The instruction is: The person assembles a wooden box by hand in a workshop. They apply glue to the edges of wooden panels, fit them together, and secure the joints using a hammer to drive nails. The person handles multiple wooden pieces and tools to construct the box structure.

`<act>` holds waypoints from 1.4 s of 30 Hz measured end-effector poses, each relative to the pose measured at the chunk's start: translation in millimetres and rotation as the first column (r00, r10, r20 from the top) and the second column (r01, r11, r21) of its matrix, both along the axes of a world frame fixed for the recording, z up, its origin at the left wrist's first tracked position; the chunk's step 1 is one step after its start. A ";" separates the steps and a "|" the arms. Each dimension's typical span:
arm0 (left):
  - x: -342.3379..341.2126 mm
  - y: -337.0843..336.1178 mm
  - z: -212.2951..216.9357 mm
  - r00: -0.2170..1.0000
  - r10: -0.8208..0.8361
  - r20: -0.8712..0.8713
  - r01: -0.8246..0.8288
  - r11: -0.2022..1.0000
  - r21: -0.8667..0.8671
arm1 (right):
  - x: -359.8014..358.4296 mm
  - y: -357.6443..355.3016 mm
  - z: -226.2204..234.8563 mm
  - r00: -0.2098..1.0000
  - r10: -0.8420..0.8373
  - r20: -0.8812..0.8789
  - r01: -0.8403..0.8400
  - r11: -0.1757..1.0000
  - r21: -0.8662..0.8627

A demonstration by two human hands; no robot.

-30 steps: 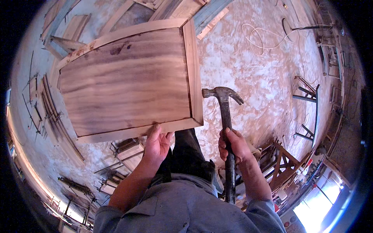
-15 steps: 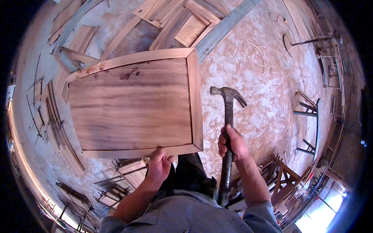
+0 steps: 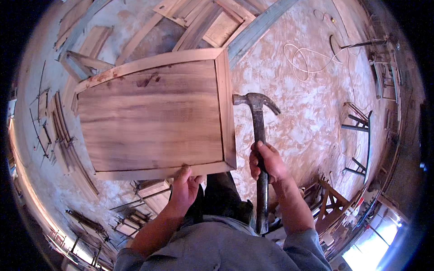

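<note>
In front of me is a framed wooden panel, a broad grained board set in a lighter mitred frame with dark stains near its far edge. My left hand grips the near rail of that frame, thumb on top and fingers curled beneath. Wrapped round the dark handle of a claw hammer is my right hand. The hammer stands head away from me, claw to the right. Its striking face is at the outer side of the frame's right rail and seems to touch it.
Wooden frames and boards lie beyond the panel, along with a long grey-blue beam. A pale cord loops over the mottled floor. Dark-legged stands are at the right. Wooden strips and bar clamps lie at the left.
The hammer has moved left, bringing its face from a gap away up to the frame's right rail. The panel's far edge has risen slightly in view. My left hand keeps its grip.
</note>
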State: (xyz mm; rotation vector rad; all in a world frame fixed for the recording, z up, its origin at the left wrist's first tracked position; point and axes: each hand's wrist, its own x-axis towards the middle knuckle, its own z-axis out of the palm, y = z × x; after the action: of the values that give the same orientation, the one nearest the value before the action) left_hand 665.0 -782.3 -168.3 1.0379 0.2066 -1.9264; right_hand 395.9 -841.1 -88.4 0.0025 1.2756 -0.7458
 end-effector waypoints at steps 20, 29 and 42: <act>-7.5 -1.2 1.5 0.997 0.061 -0.041 -0.062 0.998 -0.013 | -0.8 110.7 24.2 0.997 -0.023 0.078 0.010 0.986 0.169; -8.1 -5.8 5.6 0.992 0.058 -0.115 -0.067 0.995 -0.076 | -42.1 53.9 34.8 0.765 0.233 -0.600 -0.280 0.960 0.016; -9.5 0.9 3.5 0.995 0.077 0.058 -0.084 0.990 0.116 | -97.4 -198.5 -45.1 0.523 -0.182 -0.833 -0.219 0.915 -0.338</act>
State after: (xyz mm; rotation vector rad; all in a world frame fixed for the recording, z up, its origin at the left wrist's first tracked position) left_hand 655.5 -781.4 -164.8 1.1407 0.3308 -1.8294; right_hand 298.4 -1039.6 -133.5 -0.8388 2.0339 -1.0380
